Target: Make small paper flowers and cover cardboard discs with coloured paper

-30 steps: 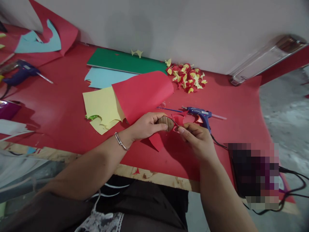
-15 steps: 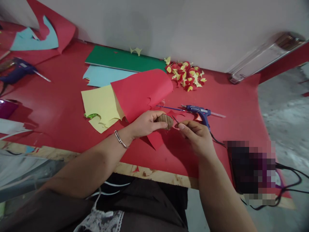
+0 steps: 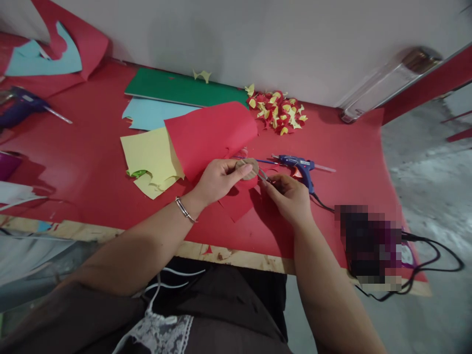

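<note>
The left hand (image 3: 216, 179) grips a brown, ridged disc (image 3: 254, 162), seemingly corrugated cardboard, its thumb pressed flat on the face and the fingers behind, so the disc's right rim is exposed to the other hand. The right hand (image 3: 293, 199) has its fingers curled closed around a thin metal tool (image 3: 262, 172), probably small scissors, mostly hidden by the grip; its tip meets or nearly meets that rim. Both hands hold the work up over the middle of the red-covered table (image 3: 92, 147), nearer its bare wooden front edge (image 3: 258, 261) than the wall, likely for a close, steady view.

Just beyond the right hand lies a blue glue gun (image 3: 301, 163), nozzle leftward and handle toward the person, an easy placing for a quick grasp. Behind the left hand, a curled red sheet (image 3: 212, 132) overlaps a cut yellow sheet (image 3: 145, 150). Along the back edge, a green board (image 3: 177, 88) and a heap of red and yellow cuttings (image 3: 278, 112) sit by the wall, presumably to spare working room. A clear tube (image 3: 379, 88) leans at the back right corner.
</note>
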Demonstrator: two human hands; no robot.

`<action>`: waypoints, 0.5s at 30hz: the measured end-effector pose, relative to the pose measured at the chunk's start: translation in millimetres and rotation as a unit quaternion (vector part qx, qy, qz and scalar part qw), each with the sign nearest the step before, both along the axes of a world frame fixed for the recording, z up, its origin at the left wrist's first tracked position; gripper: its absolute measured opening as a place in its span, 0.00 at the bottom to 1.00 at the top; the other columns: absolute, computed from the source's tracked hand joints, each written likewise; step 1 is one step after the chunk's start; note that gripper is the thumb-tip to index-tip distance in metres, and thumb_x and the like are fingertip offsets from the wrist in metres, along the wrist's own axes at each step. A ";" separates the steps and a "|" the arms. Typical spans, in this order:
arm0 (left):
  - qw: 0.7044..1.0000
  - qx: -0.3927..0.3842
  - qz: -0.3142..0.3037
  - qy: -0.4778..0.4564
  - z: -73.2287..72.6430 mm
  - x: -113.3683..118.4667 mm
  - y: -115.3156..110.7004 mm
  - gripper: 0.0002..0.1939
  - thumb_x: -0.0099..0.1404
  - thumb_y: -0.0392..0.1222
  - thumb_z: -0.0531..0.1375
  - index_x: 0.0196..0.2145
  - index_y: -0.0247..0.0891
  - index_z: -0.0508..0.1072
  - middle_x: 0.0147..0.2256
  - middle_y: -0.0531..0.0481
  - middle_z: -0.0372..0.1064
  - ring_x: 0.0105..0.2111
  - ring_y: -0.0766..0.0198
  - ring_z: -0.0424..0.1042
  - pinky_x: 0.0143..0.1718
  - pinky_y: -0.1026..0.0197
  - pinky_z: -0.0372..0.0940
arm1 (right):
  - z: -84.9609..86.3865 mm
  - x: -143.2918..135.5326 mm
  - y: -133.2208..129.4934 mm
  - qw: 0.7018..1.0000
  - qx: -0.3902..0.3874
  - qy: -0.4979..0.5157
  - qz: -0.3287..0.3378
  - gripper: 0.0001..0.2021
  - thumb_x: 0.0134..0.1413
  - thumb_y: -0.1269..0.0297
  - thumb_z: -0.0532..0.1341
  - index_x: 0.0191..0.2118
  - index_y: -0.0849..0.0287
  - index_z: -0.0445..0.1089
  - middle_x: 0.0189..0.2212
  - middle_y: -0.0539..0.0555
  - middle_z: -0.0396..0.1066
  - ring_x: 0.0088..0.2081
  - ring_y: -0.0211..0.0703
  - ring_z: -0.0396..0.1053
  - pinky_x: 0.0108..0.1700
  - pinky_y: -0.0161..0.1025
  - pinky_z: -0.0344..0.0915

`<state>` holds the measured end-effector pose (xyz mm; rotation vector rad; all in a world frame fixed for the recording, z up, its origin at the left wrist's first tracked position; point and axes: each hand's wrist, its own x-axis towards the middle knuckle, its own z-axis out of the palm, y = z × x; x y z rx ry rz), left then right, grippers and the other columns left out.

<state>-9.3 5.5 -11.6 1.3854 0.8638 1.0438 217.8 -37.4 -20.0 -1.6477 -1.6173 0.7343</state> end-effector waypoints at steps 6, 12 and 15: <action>0.997 -0.020 -0.081 0.002 8.2 1.9 -8.3 0.22 0.73 0.58 0.65 0.32 0.36 0.84 0.35 0.45 0.84 0.39 0.58 0.82 0.51 0.54 0.76 | 2.3 2.1 -2.5 0.999 0.018 -0.010 -0.030 0.22 0.59 0.43 0.68 0.41 0.60 0.82 0.27 0.50 0.74 0.27 0.38 0.63 0.32 0.37 0.57; 0.956 0.132 -0.128 0.231 11.7 2.7 -14.0 0.26 0.77 0.56 0.59 0.25 0.36 0.77 0.26 0.49 0.75 0.28 0.65 0.71 0.34 0.62 0.65 | 3.3 9.2 -4.1 0.997 0.022 -0.051 -0.052 0.22 0.58 0.43 0.67 0.41 0.59 0.82 0.27 0.51 0.73 0.28 0.40 0.65 0.34 0.38 0.59; 0.960 0.140 -0.106 0.218 9.1 0.6 -12.1 0.24 0.78 0.56 0.58 0.31 0.37 0.80 0.31 0.47 0.79 0.32 0.63 0.76 0.37 0.62 0.67 | 3.8 11.8 -5.6 0.995 0.012 -0.084 -0.061 0.21 0.58 0.44 0.66 0.40 0.59 0.81 0.27 0.53 0.76 0.28 0.42 0.68 0.35 0.39 0.60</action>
